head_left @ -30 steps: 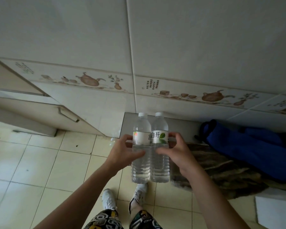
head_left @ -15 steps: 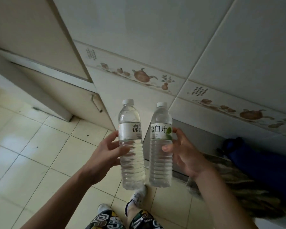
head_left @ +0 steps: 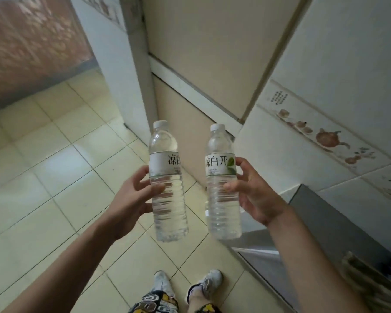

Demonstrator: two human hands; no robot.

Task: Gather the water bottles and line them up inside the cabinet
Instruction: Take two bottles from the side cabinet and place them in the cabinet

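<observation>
My left hand (head_left: 131, 197) is curled round one water bottle (head_left: 167, 184) and my right hand (head_left: 254, 190) round the other bottle (head_left: 222, 184), both upright and apart, carried above the floor just in front of the beige cabinet (head_left: 203, 71). Its doors look closed. Gathering seems done for these two; opening the cabinet and lining them up inside remains.
</observation>
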